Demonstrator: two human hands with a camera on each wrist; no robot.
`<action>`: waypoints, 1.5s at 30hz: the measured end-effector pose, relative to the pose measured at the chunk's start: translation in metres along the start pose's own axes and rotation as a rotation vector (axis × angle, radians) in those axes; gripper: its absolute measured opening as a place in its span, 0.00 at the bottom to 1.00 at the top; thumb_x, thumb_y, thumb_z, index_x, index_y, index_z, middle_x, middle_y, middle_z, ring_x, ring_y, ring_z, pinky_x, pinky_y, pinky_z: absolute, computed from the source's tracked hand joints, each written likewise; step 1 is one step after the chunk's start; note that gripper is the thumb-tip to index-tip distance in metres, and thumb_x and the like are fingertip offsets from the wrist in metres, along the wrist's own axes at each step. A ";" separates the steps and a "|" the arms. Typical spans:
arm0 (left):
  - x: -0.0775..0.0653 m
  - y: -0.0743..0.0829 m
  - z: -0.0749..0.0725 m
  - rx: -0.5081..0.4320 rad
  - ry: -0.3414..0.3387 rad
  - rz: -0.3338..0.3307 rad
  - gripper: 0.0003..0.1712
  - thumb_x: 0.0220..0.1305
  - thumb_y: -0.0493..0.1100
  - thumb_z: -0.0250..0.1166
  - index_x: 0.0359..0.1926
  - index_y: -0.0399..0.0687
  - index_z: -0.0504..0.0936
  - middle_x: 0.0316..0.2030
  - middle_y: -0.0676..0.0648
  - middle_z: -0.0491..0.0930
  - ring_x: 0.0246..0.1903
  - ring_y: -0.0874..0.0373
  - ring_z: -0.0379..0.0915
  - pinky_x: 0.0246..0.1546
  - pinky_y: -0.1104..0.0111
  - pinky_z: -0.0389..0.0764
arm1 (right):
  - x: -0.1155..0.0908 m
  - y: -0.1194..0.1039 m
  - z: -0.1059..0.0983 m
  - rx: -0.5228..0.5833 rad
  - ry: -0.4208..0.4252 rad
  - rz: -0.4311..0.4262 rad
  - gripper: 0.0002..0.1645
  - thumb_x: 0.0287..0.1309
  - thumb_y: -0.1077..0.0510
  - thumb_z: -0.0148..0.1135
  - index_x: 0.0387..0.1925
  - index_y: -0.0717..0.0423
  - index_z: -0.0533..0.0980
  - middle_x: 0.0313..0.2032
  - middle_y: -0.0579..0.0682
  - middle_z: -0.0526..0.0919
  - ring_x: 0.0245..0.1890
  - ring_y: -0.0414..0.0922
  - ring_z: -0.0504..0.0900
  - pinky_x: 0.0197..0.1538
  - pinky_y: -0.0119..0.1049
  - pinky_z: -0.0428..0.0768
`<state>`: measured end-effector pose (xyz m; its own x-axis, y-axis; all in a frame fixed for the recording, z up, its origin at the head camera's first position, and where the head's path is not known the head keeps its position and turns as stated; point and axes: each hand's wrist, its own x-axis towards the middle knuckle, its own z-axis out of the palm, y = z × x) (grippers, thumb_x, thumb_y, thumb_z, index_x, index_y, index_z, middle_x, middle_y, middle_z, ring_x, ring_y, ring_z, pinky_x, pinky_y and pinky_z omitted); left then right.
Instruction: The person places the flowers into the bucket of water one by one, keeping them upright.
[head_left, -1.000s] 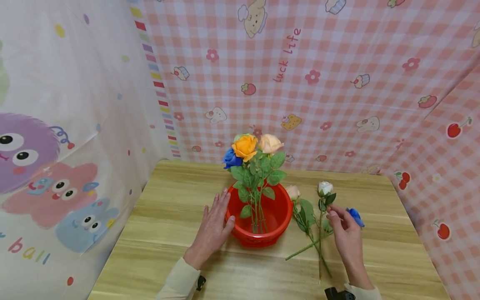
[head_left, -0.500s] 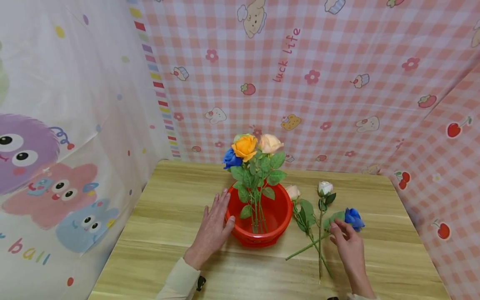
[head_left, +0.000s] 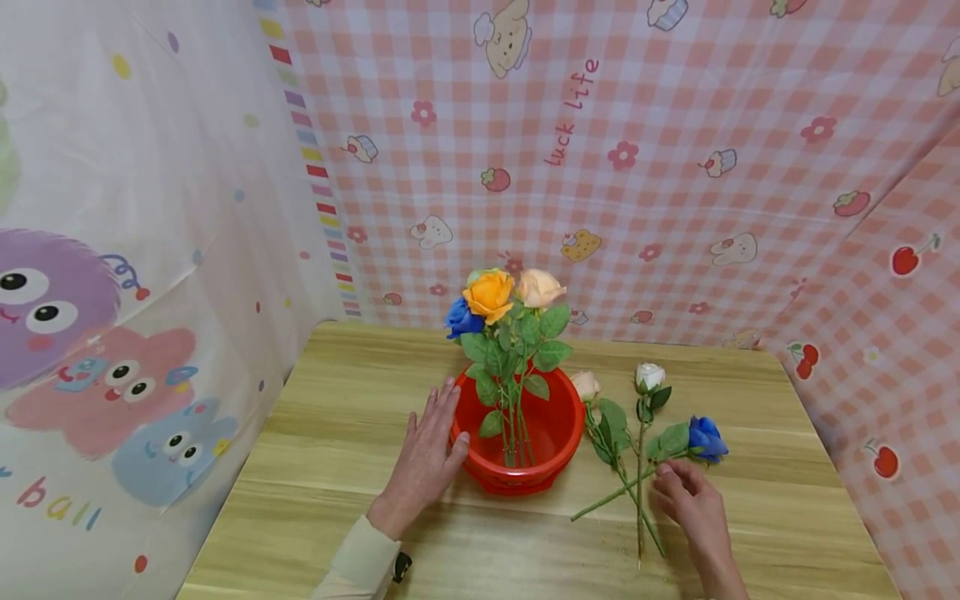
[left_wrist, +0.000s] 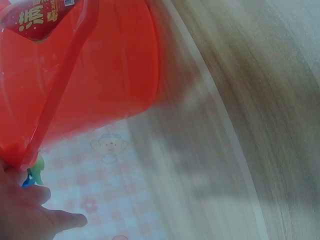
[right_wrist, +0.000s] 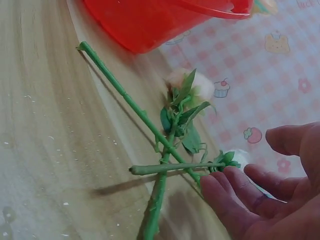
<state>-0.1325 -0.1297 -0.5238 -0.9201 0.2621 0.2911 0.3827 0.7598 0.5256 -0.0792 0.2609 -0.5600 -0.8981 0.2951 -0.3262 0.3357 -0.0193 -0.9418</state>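
My left hand [head_left: 423, 467] rests on the left rim of a red bucket [head_left: 517, 481], fingers spread and fairly straight. Several roses stand in the bucket, among them an orange rose [head_left: 489, 295], a peach rose [head_left: 542, 287] and a blue rose [head_left: 464, 318]. To the bucket's right my right hand [head_left: 693, 508] is at the stem of a loose blue rose [head_left: 707, 439]. In the right wrist view its thumb is apart from the fingers [right_wrist: 225, 200], which overlap the stem; contact is unclear. A white rose [head_left: 650, 377] and a pale peach rose [head_left: 586, 385] lie with stems crossing.
The wooden table [head_left: 330, 392] carries everything. A pink checked cloth [head_left: 675, 200] hangs behind and to the right, and a white cartoon cloth [head_left: 187, 275] hangs on the left. The bucket's handle [left_wrist: 57, 95] slants down its side in the left wrist view.
My right hand has moved from near the white rose's head down to the loose blue rose's stem, uncovering the blue bloom. The left hand and bucket have stayed put.
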 end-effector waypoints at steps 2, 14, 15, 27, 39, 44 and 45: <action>0.000 0.000 0.000 0.005 0.006 0.007 0.39 0.76 0.52 0.51 0.81 0.42 0.55 0.82 0.47 0.49 0.79 0.41 0.46 0.69 0.29 0.53 | 0.000 0.002 0.000 0.017 -0.006 0.021 0.32 0.76 0.52 0.58 0.66 0.73 0.66 0.40 0.38 0.85 0.40 0.34 0.86 0.47 0.34 0.86; 0.000 -0.001 0.000 0.000 0.006 0.005 0.39 0.76 0.49 0.54 0.82 0.43 0.55 0.82 0.49 0.48 0.80 0.42 0.44 0.69 0.28 0.52 | 0.008 0.011 0.005 -0.035 -0.056 0.059 0.33 0.75 0.54 0.59 0.68 0.75 0.65 0.41 0.47 0.85 0.36 0.35 0.86 0.43 0.33 0.87; 0.000 -0.001 0.001 -0.001 0.005 0.004 0.39 0.76 0.49 0.54 0.82 0.43 0.55 0.82 0.49 0.48 0.80 0.42 0.44 0.69 0.28 0.52 | 0.009 0.012 0.005 -0.041 -0.056 0.059 0.33 0.75 0.54 0.59 0.68 0.75 0.65 0.41 0.48 0.85 0.36 0.35 0.86 0.42 0.33 0.87; -0.001 -0.001 0.001 0.000 0.006 0.003 0.40 0.75 0.48 0.56 0.81 0.42 0.55 0.82 0.48 0.49 0.79 0.40 0.46 0.69 0.28 0.52 | 0.013 0.018 0.012 -0.036 -0.064 0.078 0.34 0.72 0.60 0.61 0.69 0.78 0.64 0.43 0.49 0.87 0.35 0.35 0.86 0.41 0.30 0.86; -0.001 0.000 0.000 0.001 0.008 0.006 0.39 0.76 0.49 0.55 0.81 0.42 0.56 0.82 0.47 0.50 0.79 0.39 0.47 0.68 0.28 0.53 | 0.021 0.022 0.013 -0.055 -0.096 0.069 0.33 0.68 0.67 0.63 0.68 0.80 0.64 0.40 0.51 0.88 0.33 0.35 0.86 0.40 0.29 0.86; -0.001 0.000 0.001 0.000 0.009 0.003 0.40 0.76 0.48 0.56 0.82 0.43 0.55 0.82 0.48 0.49 0.79 0.41 0.46 0.69 0.29 0.53 | 0.024 0.020 0.012 -0.069 -0.114 0.061 0.33 0.66 0.69 0.63 0.67 0.82 0.63 0.37 0.50 0.89 0.31 0.34 0.86 0.38 0.29 0.86; -0.001 0.000 0.001 0.000 0.009 0.003 0.40 0.76 0.48 0.55 0.82 0.43 0.55 0.82 0.48 0.48 0.79 0.41 0.46 0.69 0.29 0.52 | 0.025 0.019 0.011 -0.072 -0.116 0.063 0.33 0.66 0.69 0.63 0.67 0.82 0.64 0.37 0.50 0.89 0.31 0.34 0.86 0.37 0.29 0.86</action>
<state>-0.1321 -0.1296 -0.5252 -0.9183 0.2590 0.2994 0.3852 0.7591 0.5247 -0.0982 0.2569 -0.5864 -0.9000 0.1829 -0.3957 0.4083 0.0359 -0.9121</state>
